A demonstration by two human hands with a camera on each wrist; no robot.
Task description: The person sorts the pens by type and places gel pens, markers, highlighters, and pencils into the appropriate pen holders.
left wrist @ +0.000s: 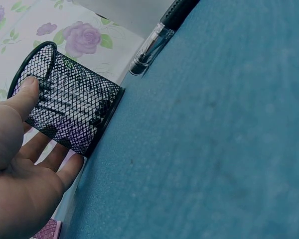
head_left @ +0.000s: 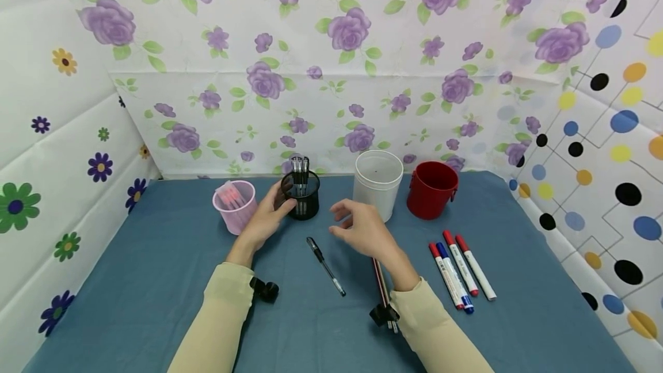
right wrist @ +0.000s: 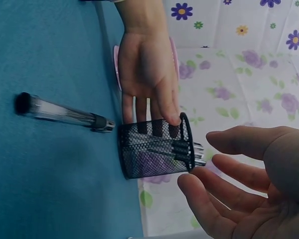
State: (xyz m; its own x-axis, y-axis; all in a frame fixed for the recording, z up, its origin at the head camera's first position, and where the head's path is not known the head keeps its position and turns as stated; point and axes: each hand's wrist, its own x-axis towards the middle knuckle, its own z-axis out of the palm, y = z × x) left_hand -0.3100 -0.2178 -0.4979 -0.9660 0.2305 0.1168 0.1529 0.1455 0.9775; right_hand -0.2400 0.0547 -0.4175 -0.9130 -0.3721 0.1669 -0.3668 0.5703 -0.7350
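Observation:
A black mesh pen cup [head_left: 307,207] stands upright on the blue cloth, holding several pens [head_left: 300,169]. My left hand [head_left: 263,219] grips its left side, the thumb on the near side and the fingers behind the mesh, as the left wrist view shows. To the right of the cup, my right hand [head_left: 365,228] hovers with loosely bent fingers and nothing between them. In the right wrist view its fingertips [right wrist: 189,185] are close to the cup's rim. A black-capped clear pen [head_left: 325,266] lies on the cloth between the two forearms.
A pink cup [head_left: 239,217] with pink-tipped items stands left of the mesh cup. White [head_left: 377,189] and red [head_left: 432,191] containers stand to the right. Several markers [head_left: 456,272] lie at the right, and thin pencils [head_left: 381,286] lie partly under the right wrist. Floral sheeting rises behind.

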